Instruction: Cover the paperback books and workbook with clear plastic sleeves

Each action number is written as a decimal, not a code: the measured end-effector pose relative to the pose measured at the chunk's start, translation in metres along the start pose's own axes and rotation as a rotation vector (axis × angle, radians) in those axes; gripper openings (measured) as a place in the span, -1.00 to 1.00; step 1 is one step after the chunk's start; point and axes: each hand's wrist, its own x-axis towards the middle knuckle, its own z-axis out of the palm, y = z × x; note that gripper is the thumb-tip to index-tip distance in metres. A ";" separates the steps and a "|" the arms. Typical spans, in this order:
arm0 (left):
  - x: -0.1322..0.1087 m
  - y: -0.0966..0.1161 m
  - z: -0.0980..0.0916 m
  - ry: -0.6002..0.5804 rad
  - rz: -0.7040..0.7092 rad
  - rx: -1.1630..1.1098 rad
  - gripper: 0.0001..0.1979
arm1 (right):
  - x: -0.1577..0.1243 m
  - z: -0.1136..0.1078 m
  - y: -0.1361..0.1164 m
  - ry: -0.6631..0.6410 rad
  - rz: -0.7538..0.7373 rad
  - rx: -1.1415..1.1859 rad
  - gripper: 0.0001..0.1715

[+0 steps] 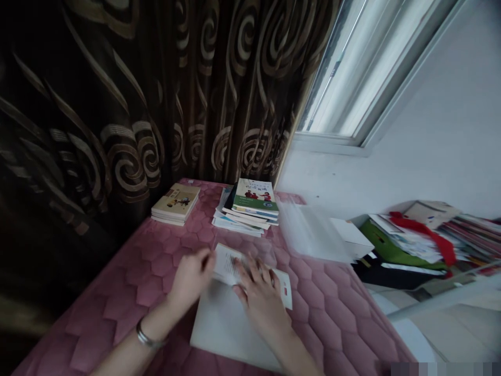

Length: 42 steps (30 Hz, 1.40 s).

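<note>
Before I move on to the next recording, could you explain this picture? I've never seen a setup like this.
There is no machine here: you see a person's two bare hands, filmed by a camera worn on their head, looking forward and down. The right hand lies spread over a printed page. The left hand, its wrist wearing a bracelet, is curled by the page's left edge; blur hides whether it grips anything. Below the page lies a larger pale sheet or cover. All this rests on a pink quilted surface, with two piles of books farther back.
</note>
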 end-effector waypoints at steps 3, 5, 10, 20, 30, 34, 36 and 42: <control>0.035 -0.030 0.010 0.074 -0.346 -0.176 -0.84 | -0.002 -0.001 -0.006 0.001 0.022 0.004 -0.40; 0.051 -0.044 0.027 0.021 -0.484 -0.274 -0.95 | -0.002 -0.001 -0.009 -0.001 0.026 0.021 -0.43; 0.075 -0.050 0.062 -0.046 -0.568 -0.401 -0.97 | -0.005 0.010 -0.015 0.018 0.078 0.047 -0.41; 0.063 -0.044 0.065 -0.133 -0.561 -0.694 -0.71 | -0.010 0.019 -0.023 -0.015 0.097 0.093 -0.40; 0.029 -0.054 0.075 -0.170 -0.398 -1.219 -0.26 | -0.010 0.019 -0.024 -0.021 0.072 0.028 -0.45; 0.030 -0.059 0.070 -0.265 -0.353 -1.302 -0.20 | -0.010 0.020 -0.023 -0.036 0.062 -0.008 -0.44; 0.031 -0.060 0.069 -0.293 -0.342 -1.315 -0.16 | -0.011 0.019 -0.023 -0.047 0.061 -0.011 -0.45; 0.030 -0.059 0.069 -0.294 -0.344 -1.340 -0.07 | -0.012 0.017 -0.024 -0.045 0.057 0.001 -0.46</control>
